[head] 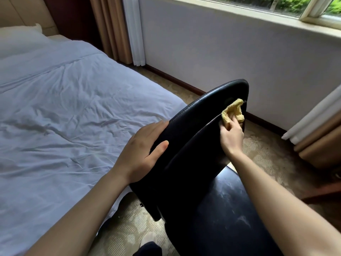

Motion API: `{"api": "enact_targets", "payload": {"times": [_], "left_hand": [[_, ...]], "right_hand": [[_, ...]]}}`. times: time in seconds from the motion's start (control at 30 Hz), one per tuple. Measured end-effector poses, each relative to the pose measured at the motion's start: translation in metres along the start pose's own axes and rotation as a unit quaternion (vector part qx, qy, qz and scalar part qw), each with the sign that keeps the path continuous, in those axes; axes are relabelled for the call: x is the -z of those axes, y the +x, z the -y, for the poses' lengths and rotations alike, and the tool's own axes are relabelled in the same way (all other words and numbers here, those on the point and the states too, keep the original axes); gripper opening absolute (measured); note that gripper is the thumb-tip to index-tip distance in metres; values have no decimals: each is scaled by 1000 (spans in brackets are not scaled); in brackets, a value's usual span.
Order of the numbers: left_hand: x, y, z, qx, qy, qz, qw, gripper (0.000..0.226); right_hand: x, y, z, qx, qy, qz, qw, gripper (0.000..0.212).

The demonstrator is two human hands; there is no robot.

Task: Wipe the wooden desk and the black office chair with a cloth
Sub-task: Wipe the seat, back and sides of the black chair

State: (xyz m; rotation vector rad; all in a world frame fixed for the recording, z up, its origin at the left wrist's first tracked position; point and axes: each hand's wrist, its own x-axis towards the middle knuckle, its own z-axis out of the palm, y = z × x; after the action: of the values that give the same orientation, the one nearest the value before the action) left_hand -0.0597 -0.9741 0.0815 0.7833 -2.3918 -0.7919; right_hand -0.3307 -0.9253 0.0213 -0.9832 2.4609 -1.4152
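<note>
Cloth: a crumpled yellow cloth is pressed against the inner face of the chair's backrest, close to its far top corner.
Right grip: the right hand has its fingers curled round the lower part of the cloth, clamped on it, while the rest of the cloth bunches out above the knuckles.
Chair: the black padded office chair stands in the middle of the view, between the bed and the wall under the window.
Backrest: the backrest is tilted, its rounded top pointing away towards the wall.
Seat: the glossy black seat lies below the right forearm and shows pale smears.
Left grip: the left hand clasps the backrest's left edge, fingers wrapped over the rim and thumb flat on the near face, clamped on it.
Bed: a bed with a rumpled white duvet fills the left side, just beside the chair.
Floor: a beige patterned carpet runs under the chair to a dark wooden skirting board.
Wall: a pale plain wall rises to a white-framed window.
Curtains: tan and white curtains hang in the far corner.
</note>
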Motion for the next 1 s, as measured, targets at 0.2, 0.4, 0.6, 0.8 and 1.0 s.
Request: {"api": "enact_targets", "payload": {"times": [0.2,0.4,0.6,0.8,1.0], "left_hand": [[0,1,1,19,-19,20,999,60],[2,3,-3,31,-31,27,999,62],[3,2,-6,30,-62,33,997,56],[4,-3,-7,24,-80,4,996,52],[4,-3,-6,19,-97,8,995,53]], "right_hand": [[-26,-101,7,11,97,40,994,37],[-35,-174,31,82,127,75,986,47],[-30,-212,43,100,172,122,972,44],[8,-166,49,-150,359,59,919,13],[31,-60,73,-201,469,-82,856,17]]}}
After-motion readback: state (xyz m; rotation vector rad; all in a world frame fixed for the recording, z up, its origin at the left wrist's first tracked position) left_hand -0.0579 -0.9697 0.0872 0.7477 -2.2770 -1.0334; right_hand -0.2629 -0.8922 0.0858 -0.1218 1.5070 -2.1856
